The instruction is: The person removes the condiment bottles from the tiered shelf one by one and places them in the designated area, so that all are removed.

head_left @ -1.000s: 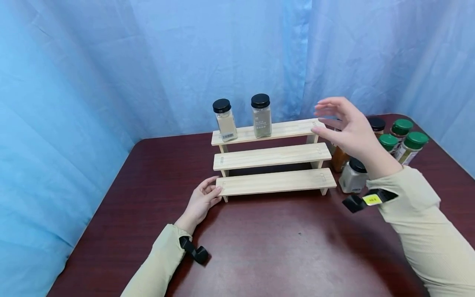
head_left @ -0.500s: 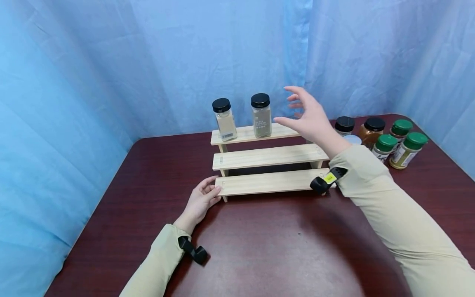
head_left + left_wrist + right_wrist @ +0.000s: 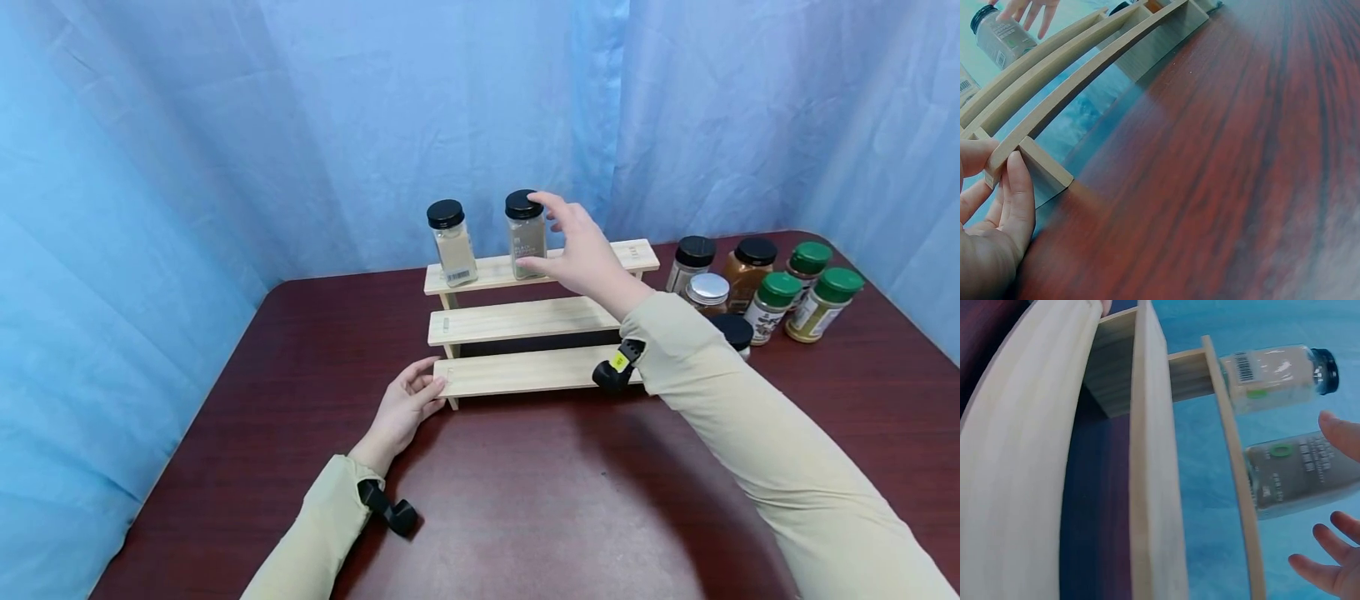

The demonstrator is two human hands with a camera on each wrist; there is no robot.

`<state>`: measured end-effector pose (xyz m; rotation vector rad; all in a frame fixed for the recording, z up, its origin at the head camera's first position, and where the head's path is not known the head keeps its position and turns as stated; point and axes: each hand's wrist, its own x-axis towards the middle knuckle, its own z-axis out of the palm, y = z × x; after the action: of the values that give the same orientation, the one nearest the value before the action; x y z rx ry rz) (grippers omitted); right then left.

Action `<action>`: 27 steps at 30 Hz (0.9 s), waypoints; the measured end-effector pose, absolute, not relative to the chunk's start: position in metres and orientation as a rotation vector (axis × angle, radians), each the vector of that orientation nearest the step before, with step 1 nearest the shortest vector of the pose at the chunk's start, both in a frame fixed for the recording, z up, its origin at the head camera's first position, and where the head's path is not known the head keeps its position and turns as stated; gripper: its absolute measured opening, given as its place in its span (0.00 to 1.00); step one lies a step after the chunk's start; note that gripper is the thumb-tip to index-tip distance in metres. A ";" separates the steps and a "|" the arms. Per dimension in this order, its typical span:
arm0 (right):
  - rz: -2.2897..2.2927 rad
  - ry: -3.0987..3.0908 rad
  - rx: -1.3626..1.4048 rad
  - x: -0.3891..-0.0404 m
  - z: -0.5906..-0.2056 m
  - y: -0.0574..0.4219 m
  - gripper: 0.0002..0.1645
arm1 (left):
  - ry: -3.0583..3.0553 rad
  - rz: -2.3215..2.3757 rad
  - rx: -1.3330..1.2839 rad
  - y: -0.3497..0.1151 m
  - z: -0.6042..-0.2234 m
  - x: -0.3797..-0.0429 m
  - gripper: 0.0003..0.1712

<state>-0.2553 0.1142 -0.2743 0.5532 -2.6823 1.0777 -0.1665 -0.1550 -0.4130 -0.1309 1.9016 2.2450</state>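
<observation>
A three-step wooden spice rack [image 3: 525, 372] stands on the table. My left hand [image 3: 401, 408] grips the left end of its lowest step, thumb on top and fingers underneath in the left wrist view. On the top step stands a square glass jar of grey black pepper [image 3: 527, 239] with a black lid. Round its right side my right hand [image 3: 583, 254] is spread, forefinger over the lid and thumb in front. In the right wrist view, a gap shows between the lower fingers [image 3: 1316, 572] and this jar. A jar of pale powder [image 3: 456, 252] stands at the step's left end.
Right of the rack stand several spice jars: ones with green lids [image 3: 838, 285], ones with black lids [image 3: 754, 252] and one with a silver lid [image 3: 707, 289]. My right forearm [image 3: 735, 392] passes in front of some. A blue curtain [image 3: 360, 133] hangs behind the dark red table [image 3: 510, 500].
My right hand has moved left from above the jars at the right, along the top step, to the black pepper jar. The left hand has kept its grip on the rack.
</observation>
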 end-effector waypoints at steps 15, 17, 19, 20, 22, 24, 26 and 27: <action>1.069 -2.612 0.531 -0.261 -0.293 0.103 0.55 | 1.916 2.235 -0.119 -0.155 -0.415 -0.167 0.28; 1.078 -2.597 0.535 -0.261 -0.293 0.102 0.55 | 1.914 2.235 -0.126 -0.155 -0.415 -0.167 0.28; 1.084 -2.584 0.535 -0.261 -0.293 0.100 0.54 | 1.909 2.235 -0.130 -0.156 -0.415 -0.167 0.28; 1.088 -2.577 0.535 -0.261 -0.294 0.100 0.54 | 1.904 2.239 -0.133 -0.156 -0.415 -0.167 0.28; 1.094 -2.561 0.532 -0.262 -0.295 0.099 0.54 | 1.900 2.239 -0.132 -0.156 -0.415 -0.167 0.28; 1.097 -2.549 0.528 -0.262 -0.296 0.099 0.54 | 1.902 2.240 -0.127 -0.156 -0.414 -0.167 0.28; 1.110 -2.534 0.523 -0.262 -0.298 0.098 0.53 | 1.908 2.240 -0.123 -0.155 -0.414 -0.167 0.28; 1.117 -2.526 0.519 -0.262 -0.298 0.098 0.53 | 1.911 2.240 -0.120 -0.155 -0.414 -0.167 0.28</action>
<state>-0.2620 0.0977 -0.2983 0.5192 -2.5259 1.1173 -0.1670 -0.1551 -0.4142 -0.1203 1.9112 2.2398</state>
